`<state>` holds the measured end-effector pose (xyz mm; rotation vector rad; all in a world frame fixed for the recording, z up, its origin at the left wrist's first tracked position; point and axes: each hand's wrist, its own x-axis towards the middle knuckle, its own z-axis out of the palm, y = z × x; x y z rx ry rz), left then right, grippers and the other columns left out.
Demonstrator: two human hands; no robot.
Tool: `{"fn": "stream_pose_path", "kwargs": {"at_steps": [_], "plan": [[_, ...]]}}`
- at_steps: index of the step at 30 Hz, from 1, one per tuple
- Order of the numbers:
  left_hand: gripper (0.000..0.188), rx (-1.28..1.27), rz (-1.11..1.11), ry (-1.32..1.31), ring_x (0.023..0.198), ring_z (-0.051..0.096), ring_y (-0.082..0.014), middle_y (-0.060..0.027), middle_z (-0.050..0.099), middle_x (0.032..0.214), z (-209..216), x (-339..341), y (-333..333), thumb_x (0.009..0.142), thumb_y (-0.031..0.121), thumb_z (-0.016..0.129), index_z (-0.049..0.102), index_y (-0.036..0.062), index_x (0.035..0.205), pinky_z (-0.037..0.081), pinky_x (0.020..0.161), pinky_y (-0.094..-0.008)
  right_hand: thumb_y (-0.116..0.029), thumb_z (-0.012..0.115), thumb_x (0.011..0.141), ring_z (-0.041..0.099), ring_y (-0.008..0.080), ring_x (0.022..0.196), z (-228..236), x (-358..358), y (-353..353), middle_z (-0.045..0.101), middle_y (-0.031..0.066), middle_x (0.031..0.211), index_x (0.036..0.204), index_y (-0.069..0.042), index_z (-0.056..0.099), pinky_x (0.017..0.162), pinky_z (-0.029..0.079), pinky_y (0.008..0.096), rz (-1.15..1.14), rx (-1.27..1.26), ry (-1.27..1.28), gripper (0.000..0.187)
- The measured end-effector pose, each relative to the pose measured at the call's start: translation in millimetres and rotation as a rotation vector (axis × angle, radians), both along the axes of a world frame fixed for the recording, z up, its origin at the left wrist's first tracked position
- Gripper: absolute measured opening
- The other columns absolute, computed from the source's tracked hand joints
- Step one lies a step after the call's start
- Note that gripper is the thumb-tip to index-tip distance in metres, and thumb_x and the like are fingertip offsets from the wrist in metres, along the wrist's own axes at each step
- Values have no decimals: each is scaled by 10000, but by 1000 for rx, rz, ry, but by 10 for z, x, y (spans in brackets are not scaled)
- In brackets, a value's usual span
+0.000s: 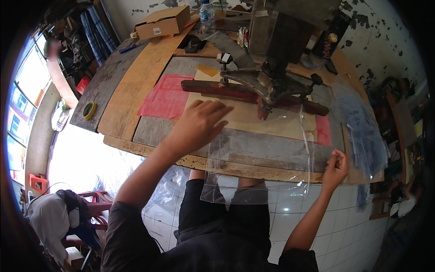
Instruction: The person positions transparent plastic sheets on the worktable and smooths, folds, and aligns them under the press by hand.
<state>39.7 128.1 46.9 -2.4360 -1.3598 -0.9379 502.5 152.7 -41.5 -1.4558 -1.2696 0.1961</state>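
A clear plastic sheet (258, 158) lies under the press and hangs over the table's front edge above my legs. My left hand (201, 124) is over the sheet's left side, fingers stretched toward the press bar (213, 88) and thumb apart; I see nothing held in it. To the right of the sheet, my right hand (335, 167) is closed, its fingertips pinched at the table edge. Whether plastic is between those fingers cannot be made out. Above the work, the metal press head (272, 81) carries a long dark bar with a red side. Beneath it lies a cream sheet (290, 124) with pink pieces (163, 97) at its ends.
A pile of clear plastic (364, 136) drapes over the table's right side. Yellow tape (89, 110) lies at the left, a blue pen (128, 48) behind it. A cardboard box (163, 22) and a water bottle (207, 16) stand at the back. Other people are at both sides.
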Motion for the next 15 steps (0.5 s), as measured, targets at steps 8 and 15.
{"fn": "stream_pose_path", "kwargs": {"at_steps": [8, 15], "plan": [[283, 7, -49, -10, 932, 721, -193, -6, 757, 996, -301, 208, -380, 856, 82, 817, 811, 114, 1137, 544, 854, -372, -193, 723, 1081, 531, 58, 653, -18, 13, 10, 562, -24, 759, 1142, -45, 735, 546, 382, 248, 11, 0, 8, 160], [295, -52, -76, -120, 929, 707, -197, 5, 756, 1000, -460, 205, -368, 866, 105, 832, 821, 136, 1159, 543, 866, -379, -180, 718, 1084, 532, 58, 656, -36, 36, 1, 571, -23, 773, 1151, -49, 735, 545, 376, 243, 22, 20, 6, 148]]}}
